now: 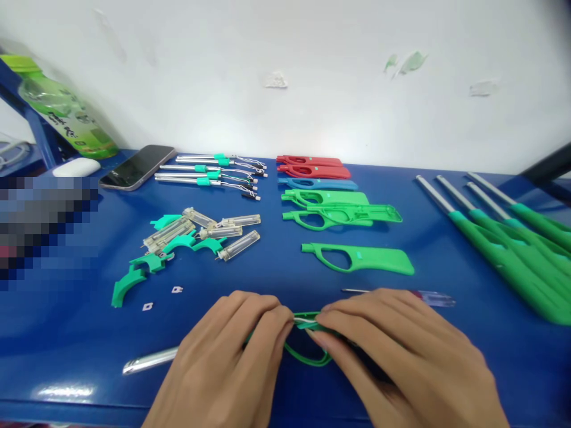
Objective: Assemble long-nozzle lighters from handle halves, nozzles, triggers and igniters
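Observation:
A part-built green utility lighter (307,359) lies across the front of the table under both hands, its inside facing up. Its metal tube (149,361) sticks out to the left, beneath my left hand (232,351). That hand is closed, fingers bent together around the tube end of the body. My right hand (401,351) pinches at the handle side, with thumb and fingertips at a white wire (304,321) running between the hands. Most of the handle is hidden by the right hand. Just beyond that hand lies a screwdriver (435,298), partly covered.
Lighter shell halves (383,260) lie beyond my hands. Clear fuel tanks (241,245), teal triggers (129,285) and small white clips (147,307) lie left. Behind are wired metal tubes (187,179), a phone (138,167) and a bottle (66,113). Assembled lighters (504,255) lie right.

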Action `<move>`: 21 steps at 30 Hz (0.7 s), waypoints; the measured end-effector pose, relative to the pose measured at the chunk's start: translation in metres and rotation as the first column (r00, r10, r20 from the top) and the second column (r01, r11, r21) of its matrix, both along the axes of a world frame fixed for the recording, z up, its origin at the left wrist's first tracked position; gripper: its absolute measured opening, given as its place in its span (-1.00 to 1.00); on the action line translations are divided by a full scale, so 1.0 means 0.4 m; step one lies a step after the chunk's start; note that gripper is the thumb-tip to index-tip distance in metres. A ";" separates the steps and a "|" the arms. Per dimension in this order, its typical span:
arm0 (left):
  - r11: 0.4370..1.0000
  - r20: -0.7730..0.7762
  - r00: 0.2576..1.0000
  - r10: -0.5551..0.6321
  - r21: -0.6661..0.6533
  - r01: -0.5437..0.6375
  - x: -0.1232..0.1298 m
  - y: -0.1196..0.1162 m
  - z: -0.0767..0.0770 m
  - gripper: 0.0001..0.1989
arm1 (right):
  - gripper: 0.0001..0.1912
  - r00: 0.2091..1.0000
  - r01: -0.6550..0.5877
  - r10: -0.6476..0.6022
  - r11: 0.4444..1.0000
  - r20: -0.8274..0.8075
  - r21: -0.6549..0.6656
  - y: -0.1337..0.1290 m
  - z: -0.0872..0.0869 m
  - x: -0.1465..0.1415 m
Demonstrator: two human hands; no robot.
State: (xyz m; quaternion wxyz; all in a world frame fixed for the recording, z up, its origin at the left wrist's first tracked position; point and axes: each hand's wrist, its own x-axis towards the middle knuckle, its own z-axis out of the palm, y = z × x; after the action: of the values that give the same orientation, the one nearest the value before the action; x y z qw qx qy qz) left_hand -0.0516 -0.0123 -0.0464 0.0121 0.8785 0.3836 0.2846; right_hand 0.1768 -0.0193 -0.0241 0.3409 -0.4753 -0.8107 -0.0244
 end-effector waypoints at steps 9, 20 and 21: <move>0.999 0.009 1.000 0.026 -0.021 -0.026 0.020 0.006 0.008 -0.85 | -0.87 1.000 0.001 -0.001 1.000 -0.009 -0.006 0.001 0.006 0.005; 1.000 -0.108 0.994 -0.021 0.007 0.022 -0.016 -0.015 -0.010 -0.63 | -0.85 0.999 -0.029 0.030 0.999 0.035 -0.024 0.000 0.004 0.015; 1.000 -0.107 0.994 -0.019 0.002 0.019 -0.017 -0.016 -0.009 -0.63 | -0.84 0.999 -0.032 0.033 0.999 0.040 -0.025 0.000 0.004 0.016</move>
State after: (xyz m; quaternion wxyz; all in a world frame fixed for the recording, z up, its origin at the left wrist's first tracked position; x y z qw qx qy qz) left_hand -0.0582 -0.0187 -0.0500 -0.0072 0.8961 0.3748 0.2378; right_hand 0.1830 -0.0193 -0.0225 0.3190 -0.4655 -0.8254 -0.0184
